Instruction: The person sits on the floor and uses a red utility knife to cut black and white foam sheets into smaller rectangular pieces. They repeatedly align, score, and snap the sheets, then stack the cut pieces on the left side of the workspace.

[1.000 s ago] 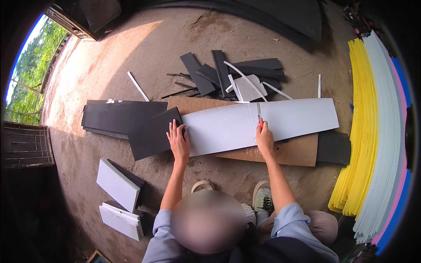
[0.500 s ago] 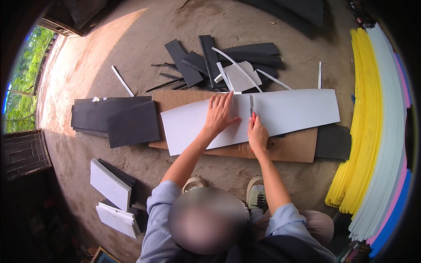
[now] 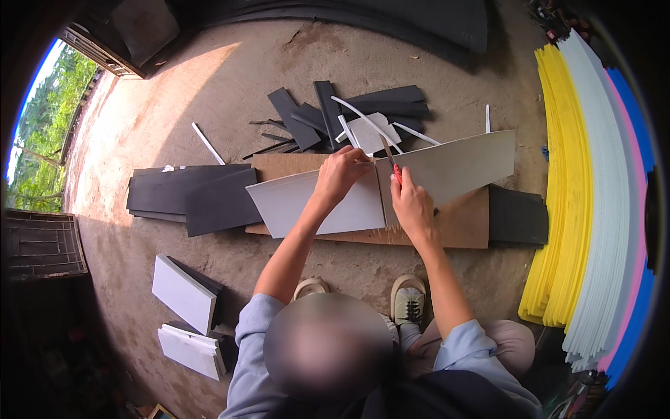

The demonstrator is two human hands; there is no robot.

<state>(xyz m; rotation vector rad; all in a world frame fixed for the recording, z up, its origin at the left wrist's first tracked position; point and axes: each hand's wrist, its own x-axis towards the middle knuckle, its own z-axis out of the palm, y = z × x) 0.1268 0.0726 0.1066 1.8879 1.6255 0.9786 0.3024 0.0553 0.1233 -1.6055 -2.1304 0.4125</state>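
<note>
A long white foam sheet lies across a brown board (image 3: pixel 464 223) on the ground. It is parted along a cut line near its middle into a left part (image 3: pixel 300 206) and a right part (image 3: pixel 460 164). My left hand (image 3: pixel 340 173) presses on the left part at the far end of the cut, fingers curled at its top edge. My right hand (image 3: pixel 412 204) grips a red-handled cutting knife (image 3: pixel 391 159), whose blade points away from me along the cut line.
Dark grey foam sheets (image 3: pixel 188 197) lie stacked at the left, and another dark sheet (image 3: pixel 518 216) at the right. Dark and white offcuts (image 3: pixel 349 122) are scattered behind. White blocks (image 3: pixel 185 293) lie near left. A tall stack of yellow, white, pink and blue sheets (image 3: pixel 583 202) stands right.
My left hand moved from the sheet's left part to beside the knife. The sheet has come apart at the cut, and its right part has swung to an angle.
</note>
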